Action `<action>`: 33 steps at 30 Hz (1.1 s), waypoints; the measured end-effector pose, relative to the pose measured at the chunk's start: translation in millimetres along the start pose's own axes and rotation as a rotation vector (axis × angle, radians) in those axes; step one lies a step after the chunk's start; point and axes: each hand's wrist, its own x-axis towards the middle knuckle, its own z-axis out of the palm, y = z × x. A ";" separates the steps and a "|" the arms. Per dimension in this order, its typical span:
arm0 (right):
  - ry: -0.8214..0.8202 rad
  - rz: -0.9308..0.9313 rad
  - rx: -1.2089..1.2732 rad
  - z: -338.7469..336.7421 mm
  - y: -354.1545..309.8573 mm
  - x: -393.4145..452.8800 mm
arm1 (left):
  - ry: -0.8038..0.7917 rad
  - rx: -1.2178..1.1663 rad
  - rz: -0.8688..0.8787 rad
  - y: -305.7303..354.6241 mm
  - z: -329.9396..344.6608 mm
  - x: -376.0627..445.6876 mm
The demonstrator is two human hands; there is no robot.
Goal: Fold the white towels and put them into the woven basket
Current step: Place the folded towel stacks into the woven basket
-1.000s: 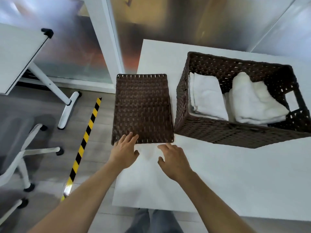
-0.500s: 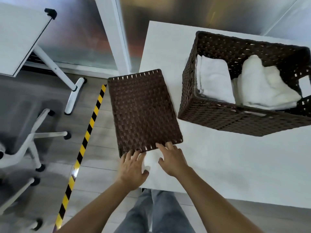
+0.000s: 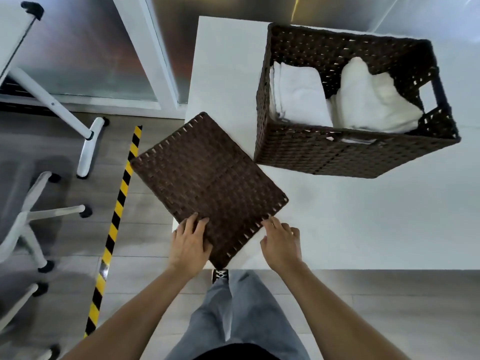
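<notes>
Both forearms are bare, no sleeves showing, and neither the left hand [image 3: 189, 245] nor the right hand [image 3: 281, 245] wears a glove. Loose light-blue jeans [image 3: 241, 313] below. One dark white-laced shoe [image 3: 220, 275] peeks out.

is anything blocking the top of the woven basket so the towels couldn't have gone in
Nothing visible does. The woven basket is open on top, with the white towels already inside. The flat woven lid lies apart on the table corner, left hand resting on it and right hand at its edge.
</notes>
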 end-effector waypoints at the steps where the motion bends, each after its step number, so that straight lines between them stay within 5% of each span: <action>1: 0.006 0.031 -0.007 0.9 5.2 -4.3 | 0.015 0.002 -0.020 1.2 -1.4 2.7; 15: -0.129 0.432 0.031 2.5 131.9 -45.0 | -0.028 0.054 -0.267 39.5 15.5 -9.1; 21: -0.157 0.464 0.297 2.0 178.1 -53.7 | -0.143 -0.017 -0.320 71.9 31.9 -32.7; 28: -0.028 0.581 0.685 4.1 211.2 -75.7 | -0.094 -0.082 -0.410 108.8 47.4 -59.8; 33: 0.019 0.647 0.744 7.3 229.7 -94.2 | -0.039 -0.091 -0.477 132.6 55.5 -84.5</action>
